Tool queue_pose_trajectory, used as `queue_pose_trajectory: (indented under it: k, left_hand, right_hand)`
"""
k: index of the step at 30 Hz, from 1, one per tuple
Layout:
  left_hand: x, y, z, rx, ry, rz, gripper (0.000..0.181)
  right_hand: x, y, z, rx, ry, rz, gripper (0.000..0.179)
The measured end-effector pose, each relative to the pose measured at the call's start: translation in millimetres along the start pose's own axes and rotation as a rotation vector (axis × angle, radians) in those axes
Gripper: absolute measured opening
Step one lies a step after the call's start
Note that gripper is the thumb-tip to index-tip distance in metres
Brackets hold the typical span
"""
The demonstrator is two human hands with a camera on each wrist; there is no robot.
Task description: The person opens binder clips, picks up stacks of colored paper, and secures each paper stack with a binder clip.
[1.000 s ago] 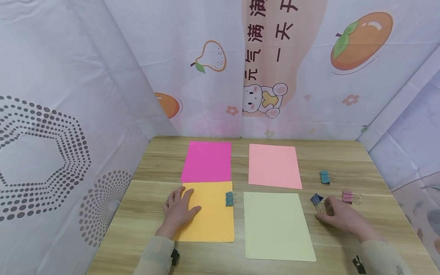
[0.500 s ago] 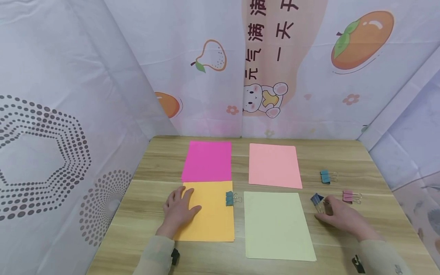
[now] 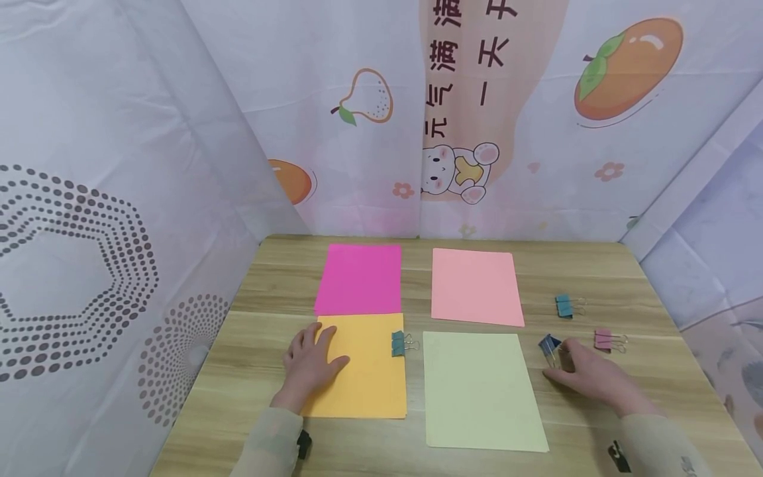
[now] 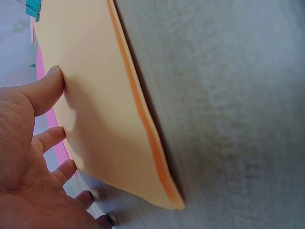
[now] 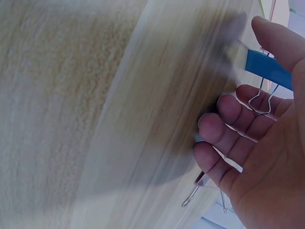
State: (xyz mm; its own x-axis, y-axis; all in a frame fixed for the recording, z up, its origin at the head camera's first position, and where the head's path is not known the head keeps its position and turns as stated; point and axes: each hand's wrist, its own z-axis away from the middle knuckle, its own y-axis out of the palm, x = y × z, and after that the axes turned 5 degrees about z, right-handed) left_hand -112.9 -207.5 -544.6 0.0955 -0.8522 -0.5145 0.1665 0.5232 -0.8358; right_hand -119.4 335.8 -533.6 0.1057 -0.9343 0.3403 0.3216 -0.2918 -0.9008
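right hand (image 3: 589, 373) thumb crept slightly left; little else moved. its fingers are loosely parted by blue clip (image 3: 550, 344), contact unclear. left hand (image 3: 311, 363), spread on yellow paper (image 3: 371, 383), grips nothing. clip's just right of green paper (image 3: 484, 391). likely pickup step; next needs firm pinch.

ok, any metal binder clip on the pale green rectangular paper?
No, the pale green paper carries none; the teal metal binder clip grips the right edge of the yellow-orange paper.
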Motion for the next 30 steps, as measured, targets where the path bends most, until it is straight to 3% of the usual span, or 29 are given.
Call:
queue_pose_trajectory:
  k: [13,30]
  left_hand:
    - [-0.8,-1.0,1.3,0.002,0.000,0.002,0.069]
    - [0.5,0.0,1.0,-0.002,0.000,-0.006,0.069]
  right_hand:
    - [2.3,1.4,-1.4,0.022,0.028,0.016,0.079]
    - [2.3,3.3,-3.7,0.014,0.031,0.028,0.075]
